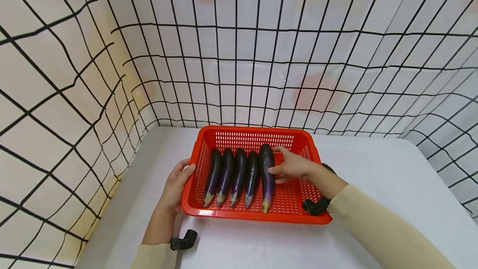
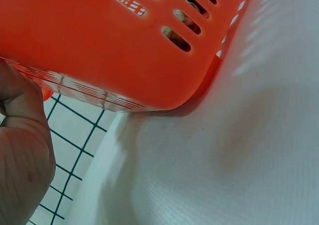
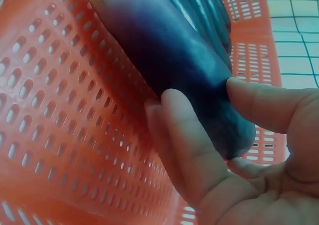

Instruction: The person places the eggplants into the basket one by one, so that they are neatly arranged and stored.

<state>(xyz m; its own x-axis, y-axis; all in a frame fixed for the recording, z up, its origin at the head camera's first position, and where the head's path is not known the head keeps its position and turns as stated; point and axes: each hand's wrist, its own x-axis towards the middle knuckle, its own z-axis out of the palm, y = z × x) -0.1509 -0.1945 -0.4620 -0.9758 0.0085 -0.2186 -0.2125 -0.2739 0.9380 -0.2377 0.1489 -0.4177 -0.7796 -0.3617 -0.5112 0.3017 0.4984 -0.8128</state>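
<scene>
Several dark purple eggplants lie side by side in a red plastic basket [image 1: 257,216] with slotted walls. My right hand [image 1: 293,165] reaches in over the basket's right side and grips the rightmost eggplant [image 1: 267,169]. The right wrist view shows the thumb on one side of this eggplant [image 3: 199,70] and the fingers [image 3: 187,130] on the other, near its rounded end. My left hand [image 1: 178,182] holds the basket's left rim, thumb on top; its fingers are mostly hidden. In the left wrist view that hand [image 2: 25,150] is beside the basket's outer wall [image 2: 109,60].
The basket stands on a white-covered table [image 1: 373,186]. A black wire grid [image 1: 235,59] rises behind it, with more grid [image 1: 59,90] along the left. Each wrist wears a small black camera, the left one [image 1: 184,240] in front of the basket, the right one [image 1: 316,206] over its corner.
</scene>
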